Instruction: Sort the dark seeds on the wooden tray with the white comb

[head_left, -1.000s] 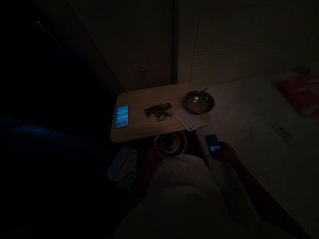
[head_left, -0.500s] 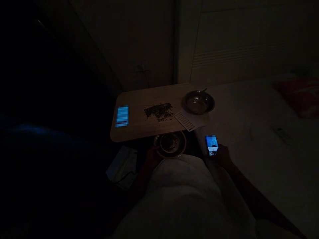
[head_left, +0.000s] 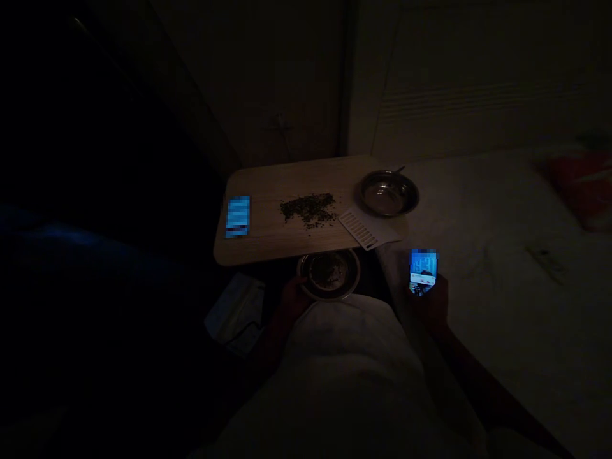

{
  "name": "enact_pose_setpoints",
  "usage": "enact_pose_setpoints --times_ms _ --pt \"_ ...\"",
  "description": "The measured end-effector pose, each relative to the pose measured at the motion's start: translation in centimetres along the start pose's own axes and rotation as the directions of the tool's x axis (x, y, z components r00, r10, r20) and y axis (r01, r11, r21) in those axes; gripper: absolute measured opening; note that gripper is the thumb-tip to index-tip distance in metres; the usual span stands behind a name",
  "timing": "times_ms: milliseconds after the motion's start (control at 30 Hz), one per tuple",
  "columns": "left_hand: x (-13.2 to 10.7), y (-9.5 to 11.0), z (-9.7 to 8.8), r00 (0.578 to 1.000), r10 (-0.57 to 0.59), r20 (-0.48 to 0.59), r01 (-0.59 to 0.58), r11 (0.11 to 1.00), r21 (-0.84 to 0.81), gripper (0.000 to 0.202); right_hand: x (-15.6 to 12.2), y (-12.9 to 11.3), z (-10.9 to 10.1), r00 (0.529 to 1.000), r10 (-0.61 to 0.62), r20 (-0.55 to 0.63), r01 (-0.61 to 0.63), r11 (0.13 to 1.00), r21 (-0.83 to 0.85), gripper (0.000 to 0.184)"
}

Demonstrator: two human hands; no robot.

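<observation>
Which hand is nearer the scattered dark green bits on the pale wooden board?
Left. Your left hand, holding a round metal bowl, is below the dark green bits in view; right hand, holding a blue-lit rectangular phone, is farther, lower right.

The phone (head_left: 423, 271) glows blue, with a white band across its screen and black towards its lower end. The other screen (head_left: 238, 217) is a lighter blue, striped with paler bands in a blocky mosaic. The board (head_left: 261, 182) is pale tan with faint wood grain; the scattered bits (head_left: 308, 208) look dark green to near-black. The upper bowl (head_left: 385, 194) and lower bowl (head_left: 352, 280) are silvery grey. The slotted tool (head_left: 373, 228) is off-white, the bundle (head_left: 582, 191) red with paler marks.
</observation>
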State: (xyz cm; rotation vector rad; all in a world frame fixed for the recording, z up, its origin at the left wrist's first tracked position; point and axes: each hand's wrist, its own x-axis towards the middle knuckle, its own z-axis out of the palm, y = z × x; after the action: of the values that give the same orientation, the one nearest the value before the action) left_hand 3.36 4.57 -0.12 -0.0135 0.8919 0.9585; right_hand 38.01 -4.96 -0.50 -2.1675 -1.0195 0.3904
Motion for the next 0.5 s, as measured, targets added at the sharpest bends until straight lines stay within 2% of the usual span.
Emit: enact_pose_setpoints --times_ms 100,267,367,500 --pt "0.1 0.0 -0.1 1.000 -0.002 0.020 0.002 1.000 -0.010 0.044 -0.1 -1.4 -0.1 0.998 -0.002 -0.055 0.000 0.999 -0.040 0.077" --pt "0.2 0.0 0.0 1.000 0.001 0.013 -0.001 1.000 0.008 0.042 -0.2 -3.6 -0.6 0.993 -0.094 -0.069 0.092 0.995 -0.030 0.077" --pt "0.0 0.0 0.2 1.000 -0.002 -0.012 0.003 1.000 0.022 0.036 -0.1 -4.4 -0.9 0.988 -0.131 -0.086 0.129 0.991 -0.033 0.078" --pt "-0.1 -0.1 0.3 1.000 0.000 -0.027 0.000 1.000 0.023 0.040 0.0 -4.9 -1.0 0.981 -0.161 -0.106 0.159 0.987 -0.030 0.082"
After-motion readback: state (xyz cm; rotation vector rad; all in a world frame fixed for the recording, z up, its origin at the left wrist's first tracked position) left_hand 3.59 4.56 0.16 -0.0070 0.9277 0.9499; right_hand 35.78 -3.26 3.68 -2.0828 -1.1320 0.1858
